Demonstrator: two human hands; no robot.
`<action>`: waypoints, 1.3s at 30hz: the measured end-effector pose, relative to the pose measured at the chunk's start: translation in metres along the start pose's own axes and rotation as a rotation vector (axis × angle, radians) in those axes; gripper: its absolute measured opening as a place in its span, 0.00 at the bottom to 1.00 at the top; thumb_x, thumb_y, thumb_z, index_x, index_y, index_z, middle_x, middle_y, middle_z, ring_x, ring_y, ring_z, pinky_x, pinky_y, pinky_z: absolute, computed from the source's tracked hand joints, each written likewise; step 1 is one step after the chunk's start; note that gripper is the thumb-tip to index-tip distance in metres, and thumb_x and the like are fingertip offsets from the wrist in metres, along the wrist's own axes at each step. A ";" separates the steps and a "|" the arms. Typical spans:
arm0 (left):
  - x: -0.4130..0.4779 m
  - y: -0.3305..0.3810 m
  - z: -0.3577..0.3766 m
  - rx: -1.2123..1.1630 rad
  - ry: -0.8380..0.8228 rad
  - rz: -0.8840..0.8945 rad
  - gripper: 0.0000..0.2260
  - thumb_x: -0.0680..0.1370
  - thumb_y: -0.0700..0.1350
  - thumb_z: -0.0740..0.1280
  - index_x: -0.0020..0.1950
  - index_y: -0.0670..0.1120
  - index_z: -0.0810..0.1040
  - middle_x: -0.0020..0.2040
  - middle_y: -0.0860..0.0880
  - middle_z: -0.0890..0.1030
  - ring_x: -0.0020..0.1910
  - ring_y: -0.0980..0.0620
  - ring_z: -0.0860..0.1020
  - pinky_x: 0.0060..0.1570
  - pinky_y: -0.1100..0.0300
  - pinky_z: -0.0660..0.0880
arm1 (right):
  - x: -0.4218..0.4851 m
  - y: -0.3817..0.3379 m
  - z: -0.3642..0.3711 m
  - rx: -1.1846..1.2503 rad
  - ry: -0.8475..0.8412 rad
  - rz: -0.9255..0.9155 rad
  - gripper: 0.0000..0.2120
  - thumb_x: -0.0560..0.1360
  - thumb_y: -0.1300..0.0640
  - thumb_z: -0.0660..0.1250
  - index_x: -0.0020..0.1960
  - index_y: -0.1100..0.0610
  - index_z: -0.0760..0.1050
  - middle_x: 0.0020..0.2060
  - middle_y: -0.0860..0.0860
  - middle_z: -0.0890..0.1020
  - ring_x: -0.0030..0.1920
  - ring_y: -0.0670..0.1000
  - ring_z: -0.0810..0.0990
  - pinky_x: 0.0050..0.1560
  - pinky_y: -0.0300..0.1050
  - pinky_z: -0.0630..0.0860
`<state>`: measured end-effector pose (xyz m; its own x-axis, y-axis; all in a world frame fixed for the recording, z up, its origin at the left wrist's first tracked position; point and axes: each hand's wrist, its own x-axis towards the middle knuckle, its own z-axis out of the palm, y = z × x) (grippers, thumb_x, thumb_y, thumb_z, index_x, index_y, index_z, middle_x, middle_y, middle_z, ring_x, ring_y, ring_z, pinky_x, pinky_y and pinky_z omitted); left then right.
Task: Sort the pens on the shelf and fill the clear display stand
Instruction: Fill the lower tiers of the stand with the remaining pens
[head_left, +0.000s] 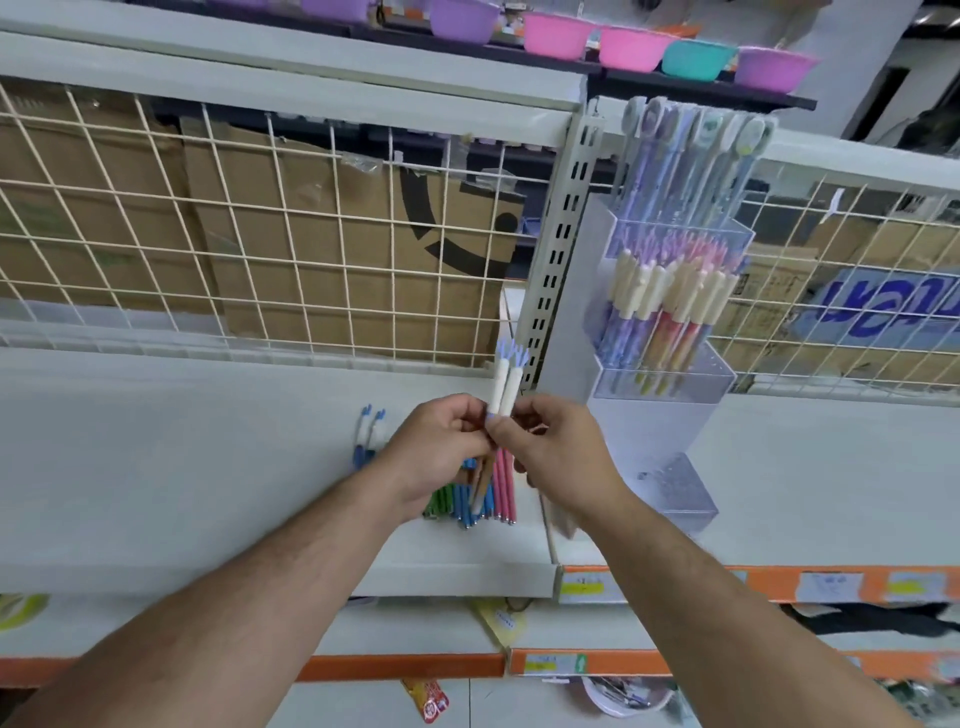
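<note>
Two pens with cream caps and blue clips (505, 387) stand upright above the white shelf (182, 467). My left hand (441, 447) and my right hand (550, 447) both pinch them at mid-barrel, fingertips meeting. Under my hands lies a pile of green, blue and pink pens (470, 499) on the shelf. Two blue-and-white pens (366, 431) lie apart to the left. The clear display stand (670, 332) stands to the right; its upper tiers hold several pens, its lowest tier (675, 488) looks empty.
A white wire grid (260, 249) with cardboard behind backs the shelf. A slotted upright post (561, 244) rises just behind the held pens. Coloured plastic bowls (561, 34) sit on a higher shelf. Orange price strips (779, 584) edge the shelf fronts.
</note>
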<state>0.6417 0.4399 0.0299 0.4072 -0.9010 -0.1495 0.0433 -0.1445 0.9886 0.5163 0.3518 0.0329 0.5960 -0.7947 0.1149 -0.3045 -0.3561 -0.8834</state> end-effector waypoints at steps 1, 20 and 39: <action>0.001 0.001 0.011 -0.003 0.002 0.013 0.07 0.78 0.32 0.66 0.47 0.43 0.79 0.39 0.44 0.80 0.37 0.50 0.78 0.34 0.57 0.78 | 0.001 0.004 -0.009 0.007 0.009 -0.011 0.04 0.75 0.50 0.74 0.43 0.50 0.83 0.34 0.48 0.82 0.34 0.49 0.79 0.38 0.49 0.77; 0.033 -0.001 0.204 -0.079 0.124 0.086 0.07 0.81 0.34 0.63 0.50 0.42 0.81 0.44 0.43 0.86 0.43 0.47 0.85 0.44 0.58 0.80 | 0.008 0.058 -0.211 0.140 -0.010 -0.105 0.10 0.78 0.59 0.70 0.39 0.58 0.75 0.29 0.53 0.78 0.31 0.55 0.84 0.29 0.46 0.77; 0.042 -0.016 0.207 -0.036 0.212 0.089 0.07 0.81 0.37 0.66 0.54 0.45 0.82 0.43 0.42 0.85 0.45 0.46 0.85 0.49 0.58 0.81 | 0.093 0.007 -0.236 -0.018 0.094 -0.207 0.05 0.82 0.59 0.65 0.49 0.57 0.77 0.39 0.55 0.83 0.35 0.55 0.85 0.35 0.54 0.84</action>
<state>0.4695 0.3202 0.0034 0.5930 -0.8031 -0.0585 0.0303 -0.0503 0.9983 0.3945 0.1593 0.1442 0.5758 -0.7458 0.3351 -0.1968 -0.5242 -0.8286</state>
